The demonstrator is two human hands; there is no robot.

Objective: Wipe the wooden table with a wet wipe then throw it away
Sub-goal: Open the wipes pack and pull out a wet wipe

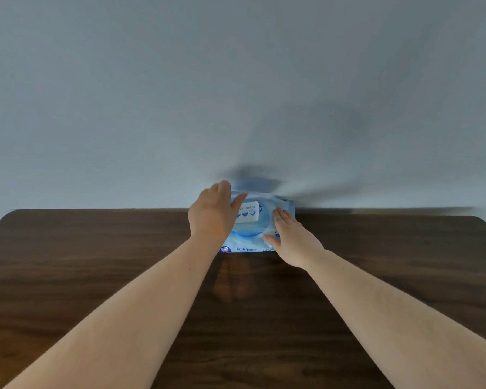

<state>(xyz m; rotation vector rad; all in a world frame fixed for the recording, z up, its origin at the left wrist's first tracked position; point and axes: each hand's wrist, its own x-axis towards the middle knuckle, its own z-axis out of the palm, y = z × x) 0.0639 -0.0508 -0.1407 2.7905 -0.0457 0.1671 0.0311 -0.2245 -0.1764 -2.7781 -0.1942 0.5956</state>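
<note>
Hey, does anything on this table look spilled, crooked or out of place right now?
Nothing stands out. The wet wipe pack lies flat at the far edge of the wooden table, against the wall, with the left hand and right hand resting on it. No spill or damage shows on the wood.

- One table (96,276), dark wood.
- One wipes pack (250,242), blue, at the table's far edge.
- Two hands, both on the pack: left hand (212,217), right hand (292,240).
- One wall (236,80) behind.
</note>
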